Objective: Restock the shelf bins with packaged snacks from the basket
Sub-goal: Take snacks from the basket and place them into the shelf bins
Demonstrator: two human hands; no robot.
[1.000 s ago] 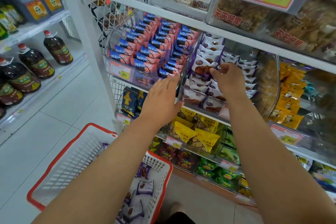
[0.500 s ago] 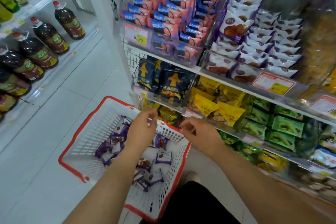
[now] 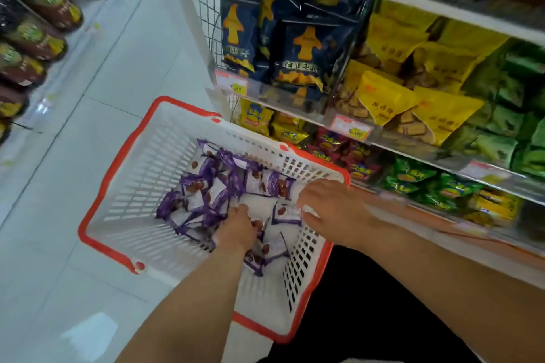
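Shelving: shelf bins (image 3: 383, 88) rise just right of the basket; dark blue, yellow, green and red packs fill those in view.
Floor: white tile aisle (image 3: 88, 156), open to the left; oil bottles (image 3: 35, 35) line its far side.
Basket: red-rimmed white basket (image 3: 141, 186) on the floor against the shelf base, rim near the lowest bins.
Stock: purple snack packets (image 3: 206, 194) heaped on the basket floor; many left, so restocking looks far from done.
Left hand: left hand (image 3: 236, 230) down among the packets, fingers buried; grip cannot be told.
Right hand: right hand (image 3: 333, 209) over the basket's right rim, fingers loosely spread by a packet; whether it has hold is blurred.
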